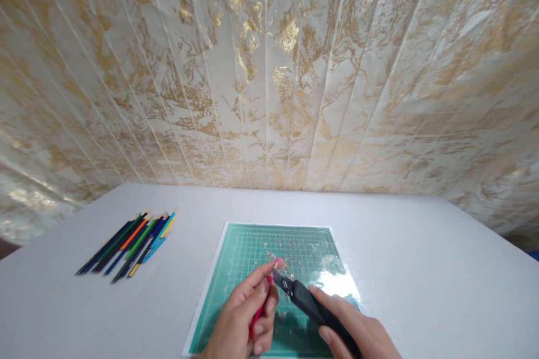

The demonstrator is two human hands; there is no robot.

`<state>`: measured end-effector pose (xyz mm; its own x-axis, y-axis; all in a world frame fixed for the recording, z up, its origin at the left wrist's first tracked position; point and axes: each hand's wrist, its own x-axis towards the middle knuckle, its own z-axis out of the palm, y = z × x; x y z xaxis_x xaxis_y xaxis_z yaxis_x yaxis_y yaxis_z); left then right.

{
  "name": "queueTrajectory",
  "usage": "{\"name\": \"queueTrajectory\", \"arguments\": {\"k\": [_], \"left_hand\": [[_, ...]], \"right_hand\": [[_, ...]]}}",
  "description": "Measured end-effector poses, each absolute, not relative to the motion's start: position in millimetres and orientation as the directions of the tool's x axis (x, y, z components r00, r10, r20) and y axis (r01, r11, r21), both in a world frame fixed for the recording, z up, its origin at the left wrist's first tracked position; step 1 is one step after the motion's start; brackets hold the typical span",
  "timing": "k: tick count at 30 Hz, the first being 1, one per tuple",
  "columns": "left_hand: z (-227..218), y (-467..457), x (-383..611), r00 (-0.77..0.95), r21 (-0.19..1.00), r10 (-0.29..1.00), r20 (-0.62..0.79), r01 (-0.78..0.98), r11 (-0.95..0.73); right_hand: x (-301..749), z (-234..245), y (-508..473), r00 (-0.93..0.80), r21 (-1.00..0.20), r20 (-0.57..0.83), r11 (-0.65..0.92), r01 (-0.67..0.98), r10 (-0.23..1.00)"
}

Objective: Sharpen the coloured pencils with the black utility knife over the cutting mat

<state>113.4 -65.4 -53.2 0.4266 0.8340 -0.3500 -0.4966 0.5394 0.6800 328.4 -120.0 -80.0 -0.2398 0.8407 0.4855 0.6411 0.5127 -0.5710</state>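
A pinkish-red colored pencil (261,312) is held in my left hand (248,309), its tip pointing up and away over the mat. My right hand (352,321) grips a black utility knife (314,304). The knife's blade reaches left to the pencil's tip end and appears to touch it beside my left fingertips. Below both hands lies a green cutting mat (236,247) with a white grid. Small pencil shavings (293,243) are scattered over its middle. My palms hide part of the mat's near side.
To the left, several colored pencils (135,241) lie side by side on the white table (177,314). A white and gold patterned sheet (269,95) rises behind the table's far edge. Bright glare sits on the mat's right side.
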Motion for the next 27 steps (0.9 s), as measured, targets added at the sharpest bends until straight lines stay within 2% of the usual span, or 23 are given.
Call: {"name": "queueTrajectory", "arguments": {"k": [4,8,12,17,19,23,27], "left_hand": [[-53,-66,113,0.398,0.730,0.850,-0.344,-0.457,0.509],[-53,-63,110,0.372,0.855,0.885,-0.281,-0.323,0.407],[-54,-59,106,0.256,0.969,0.951,-0.175,-0.125,0.212],[-50,-59,102,0.172,0.998,0.983,-0.057,-0.016,0.060],[-47,-61,102,0.158,0.998,0.986,-0.058,0.017,0.056],[-44,-63,102,0.190,0.987,0.968,-0.161,0.012,0.162],[-45,-61,104,0.283,0.971,0.940,-0.188,-0.089,0.221]], "right_hand": [[328,-81,-121,-0.105,-0.648,0.445,0.401,0.648,0.889],[327,-81,-121,-0.058,-0.651,0.447,0.369,0.664,0.893],[327,-81,-120,-0.088,-0.570,0.493,0.398,0.719,0.865],[330,-85,-117,-0.146,-0.403,0.553,0.416,0.815,0.821],[331,-87,-116,-0.154,-0.371,0.575,0.424,0.826,0.804],[332,-88,-115,-0.156,-0.379,0.588,0.441,0.814,0.794],[333,-86,-117,-0.098,-0.497,0.525,0.398,0.771,0.846]]}}
